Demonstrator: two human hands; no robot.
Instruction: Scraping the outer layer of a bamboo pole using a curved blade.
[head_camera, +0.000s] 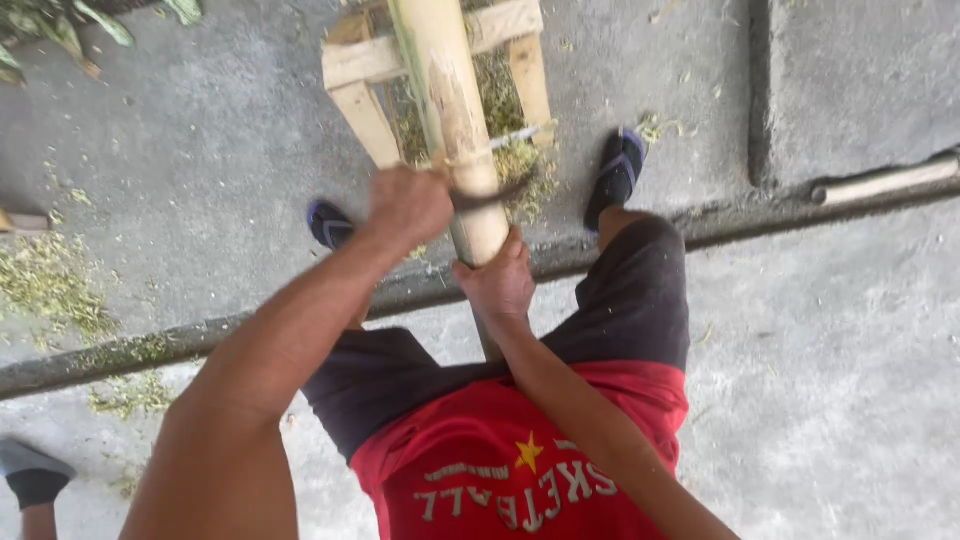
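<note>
Fingers of our left hand (408, 205) are curled tight around the handle of a knife (500, 190) at the centre of the frame, while the fingers of our right hand (498, 282) are wrapped closed around a bamboo pole (452, 100) just below it. The pole runs from the top centre of the frame down toward our body, tilted slightly to the right, and it passes straight through the right hand's grip, so the fingers sit against its lower, pale stretch. The knife lies crosswise on the pole, its dark blade touching the surface just above the right hand, and its far end pokes out to the right of the pole.

We see the pole's upper part resting across a wooden frame (360, 62) in the upper middle of the picture, with a heap of green shavings (505, 105) beneath and beside it. More shavings are scattered at the left edge. Our feet, in dark sandals (617, 172), stand either side of the pole on a grey concrete floor (830, 380). A dark pipe (120, 355) crosses the frame from lower left to the right edge. We wear a red shirt (500, 470) and dark shorts, filling the bottom centre. Another person's foot shows at the lower left corner.
</note>
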